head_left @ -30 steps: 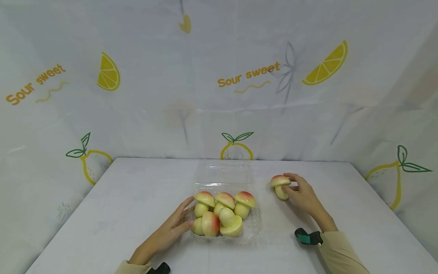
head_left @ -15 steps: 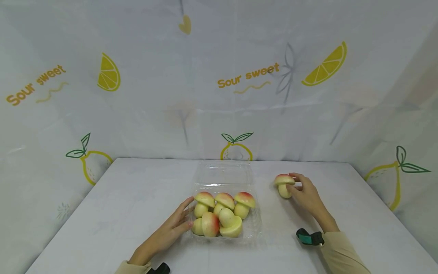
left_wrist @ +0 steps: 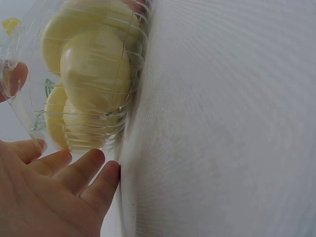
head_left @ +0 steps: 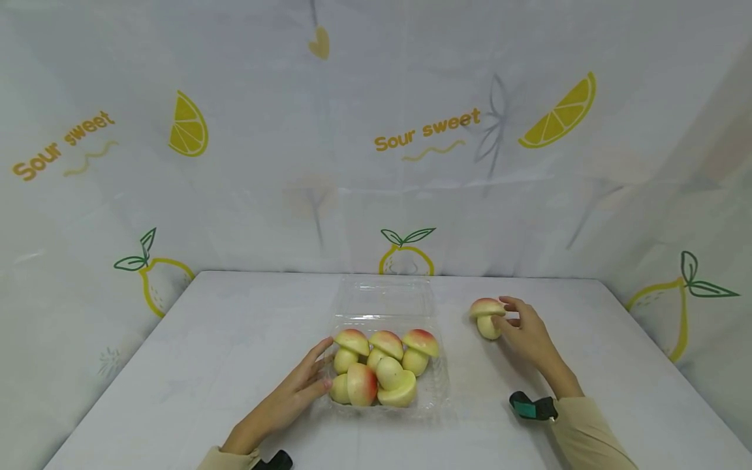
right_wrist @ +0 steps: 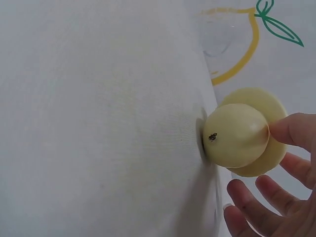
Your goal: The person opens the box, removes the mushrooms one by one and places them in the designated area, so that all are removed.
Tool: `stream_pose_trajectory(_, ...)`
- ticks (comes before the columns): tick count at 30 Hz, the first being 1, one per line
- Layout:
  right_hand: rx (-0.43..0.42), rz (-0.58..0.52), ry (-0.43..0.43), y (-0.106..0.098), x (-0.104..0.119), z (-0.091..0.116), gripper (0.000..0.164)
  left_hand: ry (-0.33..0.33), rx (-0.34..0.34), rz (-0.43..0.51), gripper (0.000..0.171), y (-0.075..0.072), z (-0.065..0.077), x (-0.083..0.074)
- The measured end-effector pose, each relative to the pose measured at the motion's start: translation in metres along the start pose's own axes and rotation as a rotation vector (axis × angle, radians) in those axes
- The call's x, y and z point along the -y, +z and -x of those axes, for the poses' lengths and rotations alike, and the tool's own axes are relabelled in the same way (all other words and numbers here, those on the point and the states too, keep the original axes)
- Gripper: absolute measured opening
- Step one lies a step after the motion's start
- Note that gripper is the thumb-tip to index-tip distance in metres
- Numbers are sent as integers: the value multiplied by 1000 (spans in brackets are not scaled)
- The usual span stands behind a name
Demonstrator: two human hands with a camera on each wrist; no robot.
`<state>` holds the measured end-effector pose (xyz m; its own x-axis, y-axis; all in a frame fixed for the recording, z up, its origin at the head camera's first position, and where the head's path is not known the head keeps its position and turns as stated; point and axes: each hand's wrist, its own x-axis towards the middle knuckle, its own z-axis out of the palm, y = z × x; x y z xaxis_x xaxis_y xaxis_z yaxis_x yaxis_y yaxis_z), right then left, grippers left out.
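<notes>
A clear plastic clamshell box (head_left: 437,391) stands mid-table, its lid (head_left: 384,297) laid back. Inside are several mushroom-shaped pieces (head_left: 419,349), pale yellow with red-tinged caps. The left hand (head_left: 294,390) touches the box's left side; in the left wrist view its fingers (left_wrist: 81,170) lie fairly straight against the ribbed wall. To the right of the box, the right hand (head_left: 527,334) pinches another toy mushroom (head_left: 486,318), cap up. From the right wrist view, the thumb (right_wrist: 296,131) presses on this mushroom's stem (right_wrist: 234,138), while the lower fingers spread away from it.
A white cloth covers the table (head_left: 235,326). Behind it hangs a pale curtain (head_left: 264,215) printed with lemons and lettering. A black strap with a green patch (head_left: 531,407) sits at the right wrist.
The right hand has shifted slightly to the right with the toy mushroom, then stays almost still over the last half second. The left hand and the box have not moved.
</notes>
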<state>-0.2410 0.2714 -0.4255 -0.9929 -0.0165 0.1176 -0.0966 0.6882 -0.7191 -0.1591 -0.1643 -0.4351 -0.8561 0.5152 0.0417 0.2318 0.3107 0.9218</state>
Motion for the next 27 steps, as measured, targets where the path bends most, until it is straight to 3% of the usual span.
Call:
stream_pose_trajectory(10,1,6,10,-4,4,3,62,-3,4,1,68,0,-1,0)
stream_pose_trajectory(18,-12,-1,1,-10,9,10,64,-47,-17,4,70,0,-1,2)
stream_pose_trajectory(27,-16,-21,-39,-12,19,23,63,-32,-14,1,70,-1,-1,3)
